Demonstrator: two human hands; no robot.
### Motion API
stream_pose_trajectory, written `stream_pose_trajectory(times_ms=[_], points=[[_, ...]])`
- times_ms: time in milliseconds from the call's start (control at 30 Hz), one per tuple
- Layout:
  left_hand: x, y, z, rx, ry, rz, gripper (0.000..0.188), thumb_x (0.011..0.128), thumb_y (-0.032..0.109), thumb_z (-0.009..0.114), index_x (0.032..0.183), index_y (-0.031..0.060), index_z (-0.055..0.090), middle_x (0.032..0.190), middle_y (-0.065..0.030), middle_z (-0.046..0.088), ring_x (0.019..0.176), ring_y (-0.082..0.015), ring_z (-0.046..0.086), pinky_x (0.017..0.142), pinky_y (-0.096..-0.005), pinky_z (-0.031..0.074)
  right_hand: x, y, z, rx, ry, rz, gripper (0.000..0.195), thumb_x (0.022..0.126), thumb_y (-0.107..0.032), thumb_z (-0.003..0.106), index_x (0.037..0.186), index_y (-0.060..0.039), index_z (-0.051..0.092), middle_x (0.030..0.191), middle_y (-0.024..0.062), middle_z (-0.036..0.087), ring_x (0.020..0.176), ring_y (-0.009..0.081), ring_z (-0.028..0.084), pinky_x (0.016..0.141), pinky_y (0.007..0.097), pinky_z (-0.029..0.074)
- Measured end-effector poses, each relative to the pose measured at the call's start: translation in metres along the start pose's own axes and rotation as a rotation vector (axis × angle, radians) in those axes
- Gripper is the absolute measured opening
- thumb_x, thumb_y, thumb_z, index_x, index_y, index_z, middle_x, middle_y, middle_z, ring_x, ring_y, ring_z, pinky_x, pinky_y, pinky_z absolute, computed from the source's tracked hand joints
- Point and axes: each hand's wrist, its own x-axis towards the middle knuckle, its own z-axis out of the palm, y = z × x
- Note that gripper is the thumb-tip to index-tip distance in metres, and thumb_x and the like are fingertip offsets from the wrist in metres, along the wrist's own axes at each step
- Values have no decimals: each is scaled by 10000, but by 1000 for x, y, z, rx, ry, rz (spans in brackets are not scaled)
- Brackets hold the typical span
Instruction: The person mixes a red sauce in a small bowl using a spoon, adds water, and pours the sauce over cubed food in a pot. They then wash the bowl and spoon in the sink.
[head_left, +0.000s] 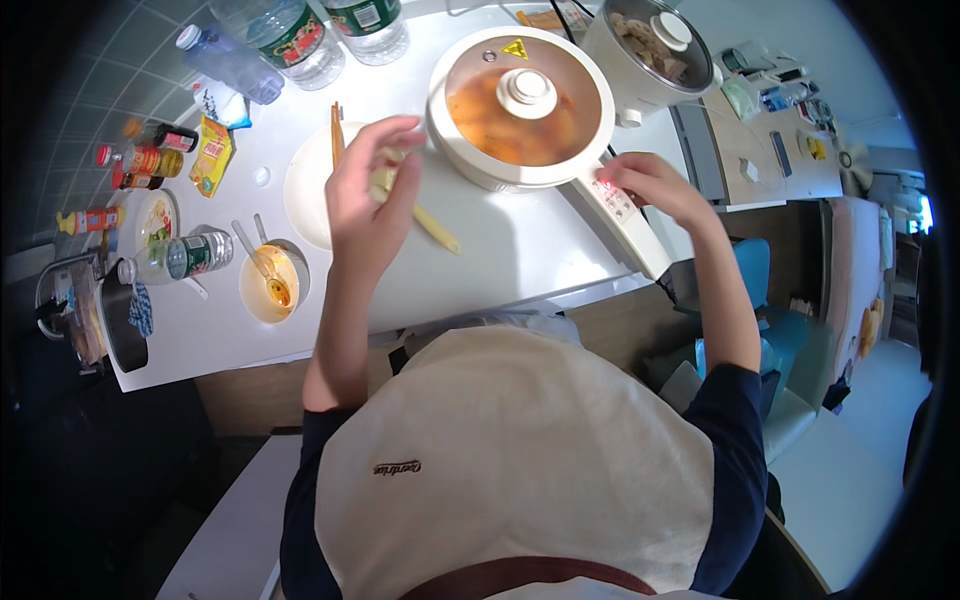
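A white electric pan (480, 176) stands on the counter with its glass lid (469, 90) on, and orange-red food and liquid show through it. My right hand (652, 184) is at the pan's long handle (637, 244), with fingertips at the lit red display of its button panel (616, 201). Its lower fingers are partly hidden. Left of the pan, my left hand (371, 187) is raised with nothing in it, thumb and fingers apart. Behind it lie a white plate (304, 187), wooden chopsticks (337, 139) and a utensil with a pale yellow handle (435, 229).
A second lidded pot (626, 75) with food stands at the back right. Large water bottles (300, 52), a yellow packet (211, 157) and sauce bottles (157, 160) line the left. A bowl (259, 304) with a spoon, a lying bottle (180, 257) and a sink tap (56, 285) are nearer.
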Motion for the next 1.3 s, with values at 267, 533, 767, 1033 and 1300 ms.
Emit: stream_pose_trajectory(times_ms=[267,533,767,1033,1300], points=[[15,33,45,489,-244,489,458,755,81,673,1197,32,566,1267,-135,559,1181,-326,518,990,-411,417,-6,-10,47,373,-147,-163,197,806,-143,674,860,26,589,626,36,579,447,99,544,417,240,449],[-30,74,23,454,-351,398,394,698,51,680,1087,21,628,1250,-122,579,1165,-309,533,966,-400,440,-11,-35,57,283,-110,-205,164,795,-104,647,839,41,584,641,63,594,454,116,553,438,251,434],[-40,54,-5,491,-223,325,371,703,30,669,1071,8,626,1227,-126,593,1136,-325,550,951,-399,452,-12,-37,50,309,-81,-141,136,809,-80,628,865,35,582,659,59,591,444,109,536,444,250,438],[-45,41,-6,504,-177,285,372,706,18,672,1075,14,626,1218,-129,595,1103,-325,563,931,-400,459,-11,-37,59,360,-83,-147,136,800,-79,624,859,34,579,649,46,575,443,105,535,443,248,440],[-47,32,-17,523,-120,261,374,711,19,677,1081,16,627,1182,-126,614,1055,-322,581,906,-389,465,-15,-28,58,394,-87,-109,137,798,-62,600,882,44,575,634,42,568,445,112,540,433,252,450]])
